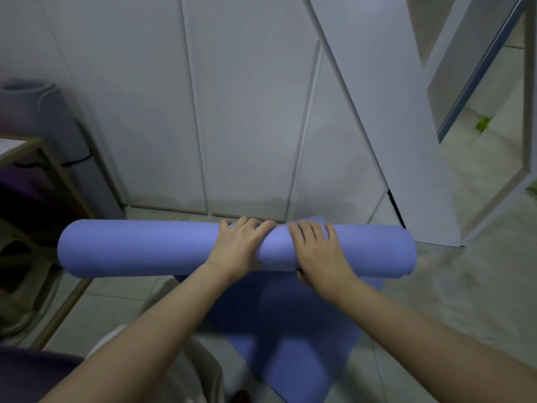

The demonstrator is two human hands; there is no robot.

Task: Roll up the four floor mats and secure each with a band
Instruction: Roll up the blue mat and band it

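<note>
Against the far side of the room, white cupboard doors (247, 112) fill most of the view, and one open door (389, 135) leans out at the right. In front of them lies the pale tiled floor (470, 292). The blue mat (145, 248) rests on it, just short of the cupboards. Most of the mat is wound into a thick roll running left to right, and the unrolled tail stretches flat toward the person on the near side. At the far left a grey rolled mat (27, 117) stands upright beside the cupboards. Nearer on that side is a wooden frame (58, 175), blurred and partly cut off. Both bare forearms reach out from the near edge to the middle of the blue roll. The left hand (241, 245) clasps the roll, with its fingers curved over the top to the far side and its thumb on the near side. Just to its right, the right hand (316, 248) is wrapped over the roll in the same way, thumb tucked at the near lower edge. The foam is pinched in slightly between the two hands.
</note>
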